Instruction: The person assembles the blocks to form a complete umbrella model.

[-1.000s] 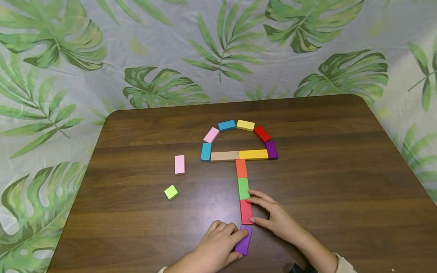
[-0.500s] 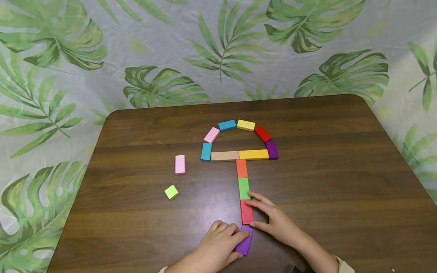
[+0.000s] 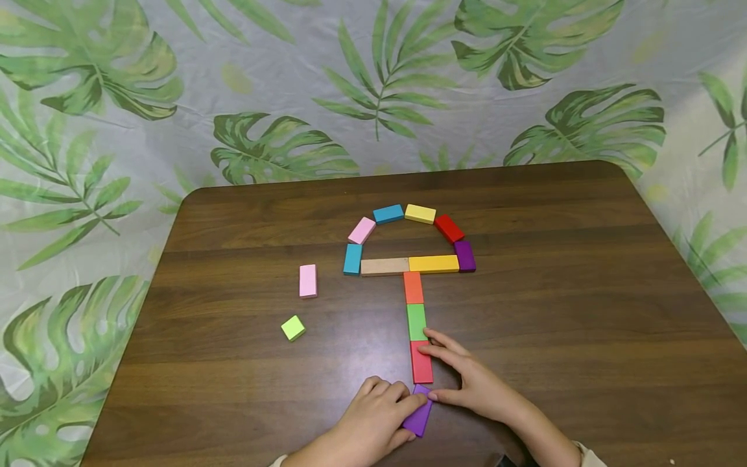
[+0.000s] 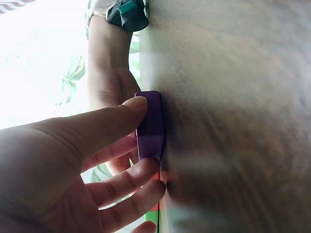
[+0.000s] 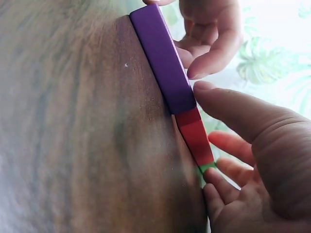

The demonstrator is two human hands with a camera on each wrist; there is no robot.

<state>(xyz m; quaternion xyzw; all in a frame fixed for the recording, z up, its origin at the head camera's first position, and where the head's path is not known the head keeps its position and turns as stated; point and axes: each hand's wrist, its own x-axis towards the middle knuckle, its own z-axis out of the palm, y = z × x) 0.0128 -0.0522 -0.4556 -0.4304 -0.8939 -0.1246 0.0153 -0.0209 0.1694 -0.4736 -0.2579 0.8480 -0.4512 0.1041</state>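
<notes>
My left hand pinches a purple block by its near end and upper face, at the table's front. The block lies slightly tilted, below the near end of a red block. My right hand is spread at the right side of that column; its thumb touches the purple block's far corner while its fingertips rest on the red block and beside the green block. An orange-red block tops the column. In the left wrist view, the thumb and fingers hold the purple block at opposite ends.
A plain wooden block and a yellow-orange block form a crossbar under an arch of several coloured blocks, including a light yellow block. Left of them lie a loose pink block and a lime green cube.
My right thumb has moved down from the red block's near corner to the purple block. The purple block has shifted very slightly right, with my left hand still holding it.
</notes>
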